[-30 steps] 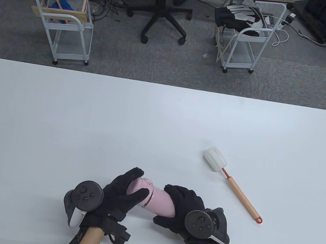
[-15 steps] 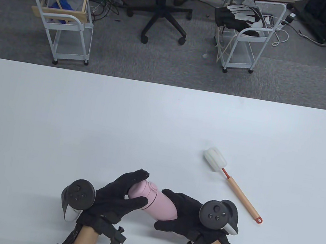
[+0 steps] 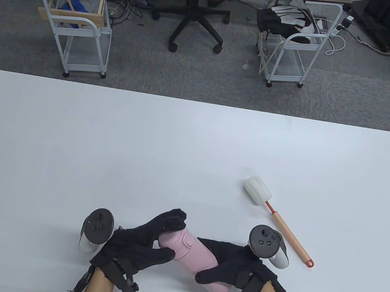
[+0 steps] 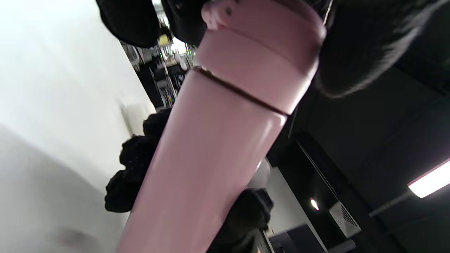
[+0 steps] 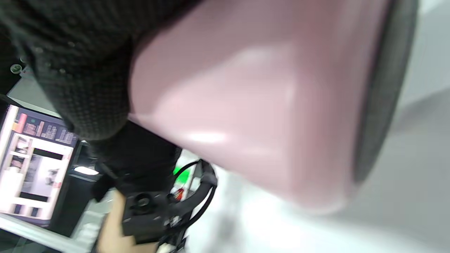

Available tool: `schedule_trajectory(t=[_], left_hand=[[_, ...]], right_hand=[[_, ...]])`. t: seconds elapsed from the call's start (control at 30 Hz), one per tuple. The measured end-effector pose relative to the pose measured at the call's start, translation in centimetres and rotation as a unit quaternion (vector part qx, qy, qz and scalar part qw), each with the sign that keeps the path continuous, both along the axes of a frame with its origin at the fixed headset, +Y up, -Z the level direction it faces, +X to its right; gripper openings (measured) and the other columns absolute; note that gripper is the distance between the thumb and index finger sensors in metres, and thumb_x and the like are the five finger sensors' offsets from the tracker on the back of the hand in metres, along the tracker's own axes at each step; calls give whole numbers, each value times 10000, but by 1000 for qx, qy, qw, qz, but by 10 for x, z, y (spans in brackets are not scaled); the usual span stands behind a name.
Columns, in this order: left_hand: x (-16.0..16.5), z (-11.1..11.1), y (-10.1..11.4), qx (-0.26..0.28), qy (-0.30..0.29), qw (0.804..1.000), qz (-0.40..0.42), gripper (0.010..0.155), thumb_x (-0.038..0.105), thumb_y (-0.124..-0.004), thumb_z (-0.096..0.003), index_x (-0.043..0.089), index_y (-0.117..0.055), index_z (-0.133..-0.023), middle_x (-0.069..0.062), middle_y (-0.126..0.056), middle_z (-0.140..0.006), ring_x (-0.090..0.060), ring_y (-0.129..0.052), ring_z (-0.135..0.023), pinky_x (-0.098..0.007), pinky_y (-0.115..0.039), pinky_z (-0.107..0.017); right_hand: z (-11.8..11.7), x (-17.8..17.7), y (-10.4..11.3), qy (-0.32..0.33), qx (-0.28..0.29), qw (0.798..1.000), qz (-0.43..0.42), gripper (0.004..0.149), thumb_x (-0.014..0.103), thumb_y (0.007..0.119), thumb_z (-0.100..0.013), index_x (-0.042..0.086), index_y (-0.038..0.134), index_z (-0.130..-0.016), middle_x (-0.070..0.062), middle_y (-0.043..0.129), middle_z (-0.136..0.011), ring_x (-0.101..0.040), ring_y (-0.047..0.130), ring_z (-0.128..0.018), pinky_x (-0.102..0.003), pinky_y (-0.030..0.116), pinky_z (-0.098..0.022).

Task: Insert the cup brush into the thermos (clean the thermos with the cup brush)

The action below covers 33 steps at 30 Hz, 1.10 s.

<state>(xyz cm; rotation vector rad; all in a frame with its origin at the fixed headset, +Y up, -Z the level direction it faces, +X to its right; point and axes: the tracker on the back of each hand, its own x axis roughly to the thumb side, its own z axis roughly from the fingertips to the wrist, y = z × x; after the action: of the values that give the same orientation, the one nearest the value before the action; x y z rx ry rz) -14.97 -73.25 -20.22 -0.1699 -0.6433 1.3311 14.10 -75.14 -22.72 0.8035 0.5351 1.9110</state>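
We work at a white table (image 3: 195, 146) with grey office carpet and trolleys behind it. Nearest us, our two gloved hands share the pink thermos (image 3: 195, 258), which lies tilted across the near edge, lid end up and to the left, base down toward the right. Our left hand (image 3: 143, 243) wraps the lid (image 4: 260, 59), fingers over its top and thumb under it; in the left wrist view the dark seam between lid and body is shut, so the cap looks not yet off. Our right hand (image 3: 234, 268) grips the body near the base, and the right wrist view shows the pink wall pressed against the glove. We judge this split grip is for twisting: one hand steadies the body while the other turns the lid, since the brush cannot go in until the mouth is free. Further out to the right, well apart from both hands, the brush (image 3: 278, 219) lies flat on the table, white sponge head away from us, handle toward us, untouched
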Motion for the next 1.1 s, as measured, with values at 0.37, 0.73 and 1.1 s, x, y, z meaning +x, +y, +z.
schedule_trajectory(t=[0.37,0.73,1.1], left_hand=[[1,11,-4,-74,225,972,-11,864,735,-787,-575,342,-378,-1226,-196,-439,-1263,-458,-651,-1078,-599,-670,-701],[0,4,3,-27,145,988,41,707,555,-915,-571,340,-591,-1162,-57,-649,-1225,-343,-836,-1011,-497,-755,-698],[-1,-1,1,-27,-10,997,71,699,540,-957,-560,427,-603,-1153,69,-647,-1250,-280,-818,-1065,-542,-668,-746]], right_hand=[[33,-26,23,-211,267,930,139,864,689,807,-468,150,530,-1083,-217,612,-1052,-490,700,-895,-605,699,-633],[14,-11,16,-89,129,987,24,853,694,781,-497,92,573,-1064,-274,688,-1003,-505,785,-825,-580,769,-588],[0,-10,-10,82,-81,990,-80,843,695,769,-526,87,571,-1076,-283,689,-1010,-506,789,-831,-578,772,-598]])
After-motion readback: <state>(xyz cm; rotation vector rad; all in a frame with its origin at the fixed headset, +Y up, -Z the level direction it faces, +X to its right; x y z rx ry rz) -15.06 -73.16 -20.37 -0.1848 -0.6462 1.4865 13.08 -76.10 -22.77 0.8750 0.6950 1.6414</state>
